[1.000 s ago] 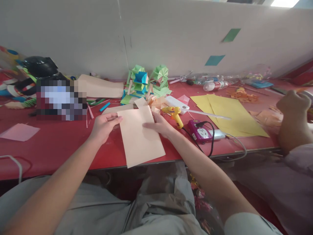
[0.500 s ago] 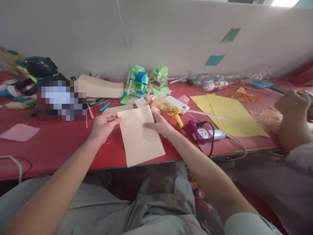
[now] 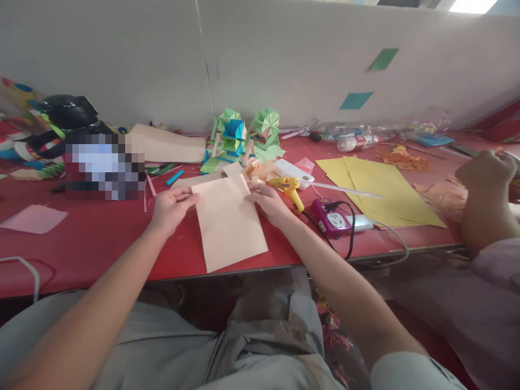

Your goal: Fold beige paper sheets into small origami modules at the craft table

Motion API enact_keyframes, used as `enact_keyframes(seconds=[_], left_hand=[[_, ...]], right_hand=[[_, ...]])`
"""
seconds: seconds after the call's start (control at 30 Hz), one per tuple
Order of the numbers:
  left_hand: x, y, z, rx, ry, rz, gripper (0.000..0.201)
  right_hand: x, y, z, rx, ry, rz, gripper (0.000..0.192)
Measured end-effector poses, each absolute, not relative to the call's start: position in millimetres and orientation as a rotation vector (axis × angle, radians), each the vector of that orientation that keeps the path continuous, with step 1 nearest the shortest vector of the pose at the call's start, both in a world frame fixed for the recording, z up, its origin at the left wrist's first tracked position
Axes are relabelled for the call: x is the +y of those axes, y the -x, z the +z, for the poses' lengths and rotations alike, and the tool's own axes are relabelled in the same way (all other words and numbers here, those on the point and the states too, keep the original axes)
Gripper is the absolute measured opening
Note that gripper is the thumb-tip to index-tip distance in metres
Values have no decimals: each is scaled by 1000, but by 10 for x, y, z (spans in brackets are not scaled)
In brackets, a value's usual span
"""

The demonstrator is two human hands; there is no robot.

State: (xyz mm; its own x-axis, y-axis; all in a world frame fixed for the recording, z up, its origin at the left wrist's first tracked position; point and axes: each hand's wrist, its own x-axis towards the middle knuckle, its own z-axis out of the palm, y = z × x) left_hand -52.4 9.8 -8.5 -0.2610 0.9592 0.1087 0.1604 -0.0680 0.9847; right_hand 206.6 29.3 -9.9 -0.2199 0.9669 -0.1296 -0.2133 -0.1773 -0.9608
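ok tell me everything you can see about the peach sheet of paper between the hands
The peach paper sheet is a plain, unmarked rectangle that looks like thin card or craft paper. It lies flat on the red table, turned slightly, with its near edge jutting a little over the table's front edge. The left hand pinches its far left corner, and the right hand touches its far right edge. No crease shows on it.

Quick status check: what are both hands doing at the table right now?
Left hand and right hand pinch peach paper sheet at its far corners. Sheet flat on red table. Glue gun close beside right hand.
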Motion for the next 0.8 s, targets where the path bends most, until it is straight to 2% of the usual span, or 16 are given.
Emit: enact_keyframes(seconds=[0.23, 0.57, 0.7, 0.8], left_hand=[[131, 473, -81, 1479, -1288, 1352, 45], [135, 446, -107, 1459, -1307, 1341, 48], [122, 449, -139, 1446, -1293, 1335, 47], [118, 450, -168, 1426, -1283, 1343, 46]], right_hand=[[293, -2087, -88, -1141, 981, 1629, 29], [328, -2118, -135, -1304, 1082, 1190, 41], [360, -2118, -177, -1298, 1021, 1189, 35], [367, -2120, -199, -1267, 1017, 1202, 37]])
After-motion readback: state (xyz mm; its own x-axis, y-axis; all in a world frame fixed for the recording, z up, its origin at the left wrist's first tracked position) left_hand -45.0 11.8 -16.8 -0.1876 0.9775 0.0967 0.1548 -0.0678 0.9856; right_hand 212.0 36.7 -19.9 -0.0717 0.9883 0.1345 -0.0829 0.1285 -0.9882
